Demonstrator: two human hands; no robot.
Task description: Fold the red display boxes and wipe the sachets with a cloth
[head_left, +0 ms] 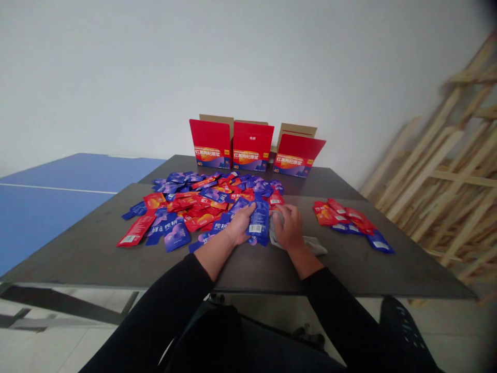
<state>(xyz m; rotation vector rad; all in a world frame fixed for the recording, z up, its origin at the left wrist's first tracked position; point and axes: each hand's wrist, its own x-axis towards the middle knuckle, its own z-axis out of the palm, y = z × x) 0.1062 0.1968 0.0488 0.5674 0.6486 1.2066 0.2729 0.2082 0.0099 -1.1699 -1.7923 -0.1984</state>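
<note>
Head view: facing the white wall (155, 62), our left hand (241, 226) grasped a blue pouch (259, 213) above the dark desk (155, 272), inside its front edge; our right hand (288, 228) grasped a grey cloth (315, 245), desk surface extending rightward.

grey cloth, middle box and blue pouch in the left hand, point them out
Grey cloth (315, 245): head view, its loose end
Middle box (250, 157): head view, printed front
Blue pouch (259, 214): head view, middle of visible face

2 black-sleeved arms (165, 298) converge forward, left hand (239, 225) clasping, right hand (289, 228) curled palm-down.
</note>
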